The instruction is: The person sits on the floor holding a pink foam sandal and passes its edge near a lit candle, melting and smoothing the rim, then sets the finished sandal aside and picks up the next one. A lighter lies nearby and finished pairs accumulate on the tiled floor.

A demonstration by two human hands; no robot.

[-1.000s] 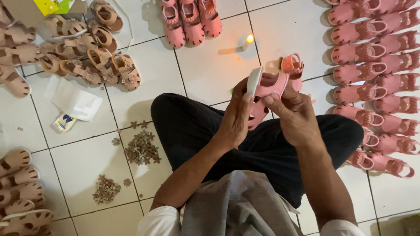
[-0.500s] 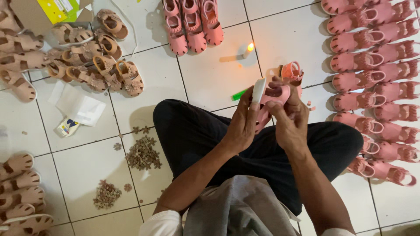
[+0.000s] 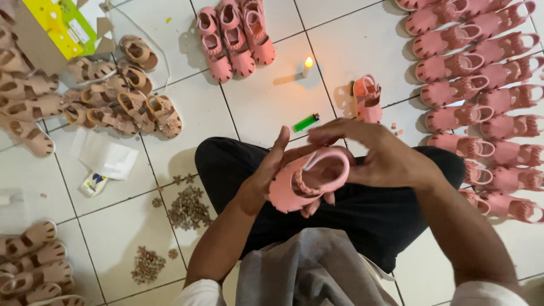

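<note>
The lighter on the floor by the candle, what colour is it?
Bright green, with a dark tip: the lighter shows clearly in the head view, lying on the white tile near the lit candle.

- At your far upper left sits an open cardboard box (image 3: pixel 54 28), brown outside, with a bright yellow and green printed face and torn flaps.
- Left of your knee, on the tiles, a flat white paper packet (image 3: pixel 107 158) lies.
- Just below it rests a small white sachet (image 3: pixel 94 183) with blue and yellow print.
</note>
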